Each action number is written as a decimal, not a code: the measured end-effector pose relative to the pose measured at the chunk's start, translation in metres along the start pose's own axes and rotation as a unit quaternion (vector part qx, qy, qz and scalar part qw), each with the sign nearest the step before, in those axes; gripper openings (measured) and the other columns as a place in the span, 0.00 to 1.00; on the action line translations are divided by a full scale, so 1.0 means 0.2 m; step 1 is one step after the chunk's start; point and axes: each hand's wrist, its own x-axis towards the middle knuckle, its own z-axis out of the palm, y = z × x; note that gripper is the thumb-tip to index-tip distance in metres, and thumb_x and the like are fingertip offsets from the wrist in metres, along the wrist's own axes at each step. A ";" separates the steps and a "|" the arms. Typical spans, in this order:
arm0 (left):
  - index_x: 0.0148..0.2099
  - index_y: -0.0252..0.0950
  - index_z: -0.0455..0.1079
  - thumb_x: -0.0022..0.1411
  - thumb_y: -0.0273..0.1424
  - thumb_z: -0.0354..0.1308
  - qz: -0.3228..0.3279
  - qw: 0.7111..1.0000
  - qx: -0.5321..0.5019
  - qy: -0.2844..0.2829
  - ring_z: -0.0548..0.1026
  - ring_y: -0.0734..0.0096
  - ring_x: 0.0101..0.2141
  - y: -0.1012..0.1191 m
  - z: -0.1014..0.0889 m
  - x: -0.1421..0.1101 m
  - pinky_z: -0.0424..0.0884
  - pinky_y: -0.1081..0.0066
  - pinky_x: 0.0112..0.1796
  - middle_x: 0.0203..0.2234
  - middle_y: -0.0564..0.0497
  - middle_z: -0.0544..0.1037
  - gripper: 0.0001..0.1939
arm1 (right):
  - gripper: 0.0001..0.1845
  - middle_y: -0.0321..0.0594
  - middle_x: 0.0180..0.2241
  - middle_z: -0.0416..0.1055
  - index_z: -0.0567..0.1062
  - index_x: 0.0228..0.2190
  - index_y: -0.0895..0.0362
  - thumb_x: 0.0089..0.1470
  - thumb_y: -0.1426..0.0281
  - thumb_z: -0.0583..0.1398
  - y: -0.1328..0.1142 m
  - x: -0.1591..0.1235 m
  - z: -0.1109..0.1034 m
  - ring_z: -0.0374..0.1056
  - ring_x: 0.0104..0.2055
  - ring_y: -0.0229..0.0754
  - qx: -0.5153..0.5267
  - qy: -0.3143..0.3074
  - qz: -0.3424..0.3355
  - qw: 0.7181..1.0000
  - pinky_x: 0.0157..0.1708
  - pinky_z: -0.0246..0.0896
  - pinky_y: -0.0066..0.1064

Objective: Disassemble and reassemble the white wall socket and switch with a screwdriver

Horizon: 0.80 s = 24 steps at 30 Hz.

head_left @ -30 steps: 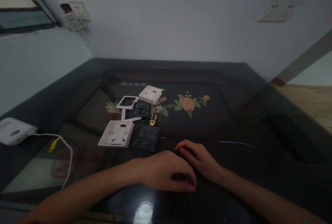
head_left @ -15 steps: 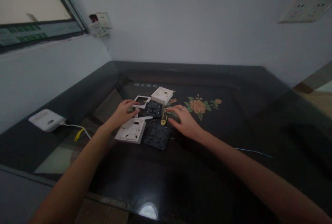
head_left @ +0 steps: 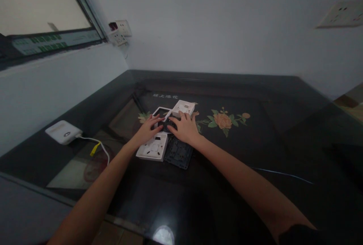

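Both my hands reach over a cluster of switch parts on a dark glass table (head_left: 255, 143). My left hand (head_left: 148, 131) lies with fingers stretched over a white frame (head_left: 159, 110) and the far dark module (head_left: 166, 123). My right hand (head_left: 183, 127) rests beside it, fingers spread across the same dark module and touching a white box (head_left: 184, 107). Nearer to me lie a white back box (head_left: 153, 150) and a second dark module (head_left: 178, 156), both untouched. Whether either hand grips a part is hidden.
A white router (head_left: 62, 132) with a white cable and yellow plug (head_left: 95, 148) sits at the left. Wall sockets (head_left: 119, 33) hang in the corner and another socket plate (head_left: 340, 14) at the right. A flower pattern (head_left: 224, 121) shows under the glass. A thin wire (head_left: 283, 173) lies at the right.
Both hands went from resting together near the table's front edge out to the parts, then closed in together over the far dark module. The view shifted left.
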 end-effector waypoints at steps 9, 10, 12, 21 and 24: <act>0.59 0.41 0.72 0.65 0.36 0.54 -0.006 1.000 -0.024 -0.003 0.46 0.51 0.70 0.17 0.13 -0.02 0.47 0.44 0.66 0.67 0.46 0.62 0.21 | 0.23 0.54 0.66 0.56 0.72 0.56 0.53 0.62 0.58 0.58 0.09 -0.19 -0.04 0.50 0.68 0.61 0.003 -0.021 -0.011 1.000 0.60 0.53 0.58; 0.58 0.41 0.72 0.65 0.35 0.54 -0.008 1.000 -0.026 -0.002 0.45 0.50 0.70 0.19 0.15 -0.02 0.46 0.43 0.66 0.67 0.45 0.62 0.21 | 0.23 0.54 0.66 0.56 0.72 0.55 0.52 0.62 0.58 0.57 0.11 -0.21 -0.05 0.49 0.68 0.61 0.005 -0.024 -0.014 1.000 0.61 0.53 0.57; 0.58 0.39 0.72 0.64 0.34 0.54 -0.010 0.999 -0.030 0.000 0.44 0.48 0.70 0.24 0.18 -0.02 0.46 0.43 0.65 0.67 0.44 0.61 0.21 | 0.23 0.54 0.66 0.56 0.72 0.55 0.52 0.61 0.58 0.57 0.17 -0.25 -0.07 0.49 0.69 0.60 0.006 -0.028 -0.017 0.999 0.61 0.52 0.58; 0.56 0.39 0.74 0.63 0.29 0.56 0.036 0.997 -0.068 -0.030 0.45 0.47 0.70 0.55 0.39 0.03 0.47 0.41 0.65 0.66 0.41 0.61 0.19 | 0.23 0.55 0.66 0.57 0.72 0.55 0.54 0.60 0.61 0.59 0.41 -0.51 -0.18 0.48 0.69 0.62 -0.002 -0.018 0.011 1.000 0.62 0.52 0.61; 0.56 0.39 0.74 0.64 0.28 0.56 0.053 0.994 -0.084 -0.043 0.44 0.46 0.70 0.64 0.47 0.04 0.51 0.41 0.64 0.67 0.40 0.59 0.19 | 0.23 0.56 0.65 0.57 0.73 0.55 0.55 0.60 0.62 0.60 0.49 -0.61 -0.21 0.48 0.69 0.63 -0.004 -0.010 0.020 1.000 0.62 0.52 0.61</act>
